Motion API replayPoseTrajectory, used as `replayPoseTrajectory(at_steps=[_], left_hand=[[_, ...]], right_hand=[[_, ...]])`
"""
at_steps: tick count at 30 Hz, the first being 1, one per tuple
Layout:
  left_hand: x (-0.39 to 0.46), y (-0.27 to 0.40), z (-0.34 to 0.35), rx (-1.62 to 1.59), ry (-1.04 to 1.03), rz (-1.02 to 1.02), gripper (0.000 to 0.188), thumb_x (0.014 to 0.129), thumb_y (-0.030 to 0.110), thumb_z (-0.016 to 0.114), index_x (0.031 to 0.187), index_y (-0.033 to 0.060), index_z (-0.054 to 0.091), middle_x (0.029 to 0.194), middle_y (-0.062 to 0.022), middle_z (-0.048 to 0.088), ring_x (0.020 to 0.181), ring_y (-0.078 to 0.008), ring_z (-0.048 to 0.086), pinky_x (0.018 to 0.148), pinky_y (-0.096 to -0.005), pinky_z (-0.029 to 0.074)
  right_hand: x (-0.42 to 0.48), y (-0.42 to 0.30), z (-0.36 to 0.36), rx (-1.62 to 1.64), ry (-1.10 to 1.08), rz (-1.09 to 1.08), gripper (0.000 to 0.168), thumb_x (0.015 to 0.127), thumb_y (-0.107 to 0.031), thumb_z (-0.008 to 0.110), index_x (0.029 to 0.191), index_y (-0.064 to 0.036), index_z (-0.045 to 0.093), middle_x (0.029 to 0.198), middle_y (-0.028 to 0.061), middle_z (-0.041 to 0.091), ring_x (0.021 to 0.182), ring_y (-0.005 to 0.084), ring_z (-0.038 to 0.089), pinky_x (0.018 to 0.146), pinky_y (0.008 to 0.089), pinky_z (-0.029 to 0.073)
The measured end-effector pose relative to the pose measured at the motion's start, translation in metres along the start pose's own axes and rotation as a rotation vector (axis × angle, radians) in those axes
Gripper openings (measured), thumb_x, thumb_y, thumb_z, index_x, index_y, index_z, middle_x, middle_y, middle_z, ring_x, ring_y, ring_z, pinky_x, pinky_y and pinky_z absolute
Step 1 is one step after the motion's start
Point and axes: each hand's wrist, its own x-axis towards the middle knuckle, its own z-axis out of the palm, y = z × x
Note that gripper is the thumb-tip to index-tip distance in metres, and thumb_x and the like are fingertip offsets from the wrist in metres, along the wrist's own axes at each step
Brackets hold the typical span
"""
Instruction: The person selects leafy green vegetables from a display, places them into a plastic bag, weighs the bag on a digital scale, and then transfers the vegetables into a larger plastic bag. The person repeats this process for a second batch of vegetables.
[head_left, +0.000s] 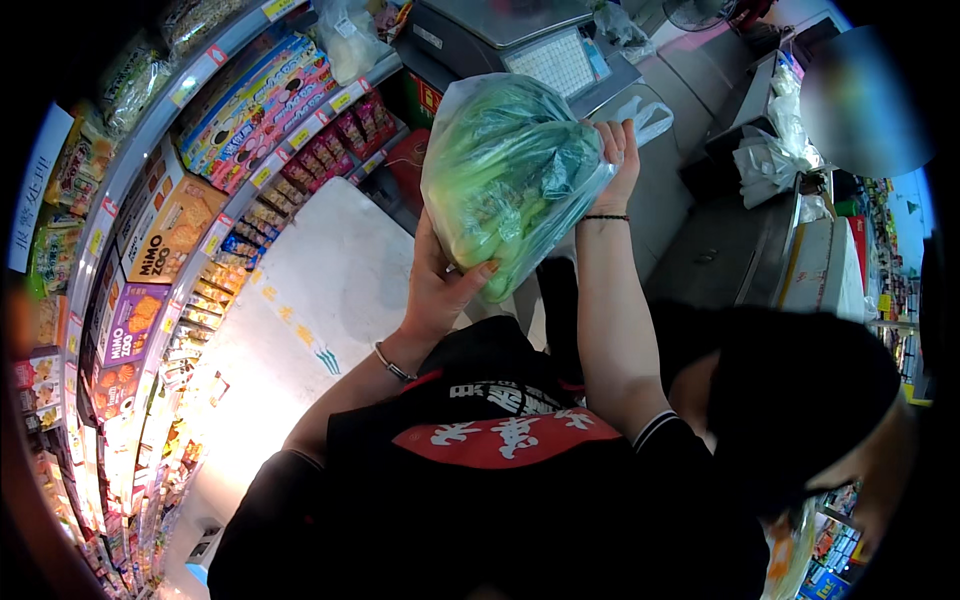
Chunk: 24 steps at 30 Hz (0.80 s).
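Observation:
A clear plastic bag of green leafy vegetables (499, 187) is held up in front of my chest, its pale stalks toward me. My left hand (442, 274) supports the lower left side, with the thumb lying across the stalk end. At the upper right, my right hand (619, 165) grips the gathered neck of the bag. The bag's loose white handles (654, 122) stick out beyond my right fingers. Just past the bag stands a weighing scale with a keypad (559, 64), partly hidden by it.
Shelves of packaged snacks (259, 112) curve along my left, with boxed biscuits (169, 225) lower down. A white foam box lid (330, 262) lies beside them. To the right are a dark counter (709, 240) and white plastic bags (776, 161). A person in a black cap (802, 397) is close at my right.

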Motion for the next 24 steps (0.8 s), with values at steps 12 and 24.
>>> replayPoseTrajectory(at_steps=[12, 24], left_hand=[[0.038, 0.004, -0.004, -0.133, 0.033, -0.114, 0.071, 0.092, 0.022, 0.061, 0.149, 0.0075, 0.020, 0.141, -0.0105, 0.042, 0.125, -0.0233, 0.049, 0.103, -0.0391, 0.043], [0.166, -0.103, 0.059, -0.121, -0.127, -0.752, 0.063, 0.093, 0.063, 0.043, 0.120, 0.0069, 0.055, 0.094, -0.0052, 0.062, 0.082, -0.0157, 0.057, 0.079, -0.0326, 0.046]], right_hand=[[0.013, -0.040, 0.040, -0.448, 0.080, -0.111, 0.046, 0.103, -0.037, 0.035, 0.072, -0.006, 0.049, 0.066, 0.0088, 0.053, 0.073, 0.0212, 0.049, 0.076, 0.0330, 0.044], [0.075, -0.186, 0.093, -1.151, 0.249, 0.212, 0.051, 0.102, -0.042, 0.038, 0.081, -0.001, 0.059, 0.092, 0.0140, 0.062, 0.085, 0.0238, 0.061, 0.079, 0.0357, 0.052]])
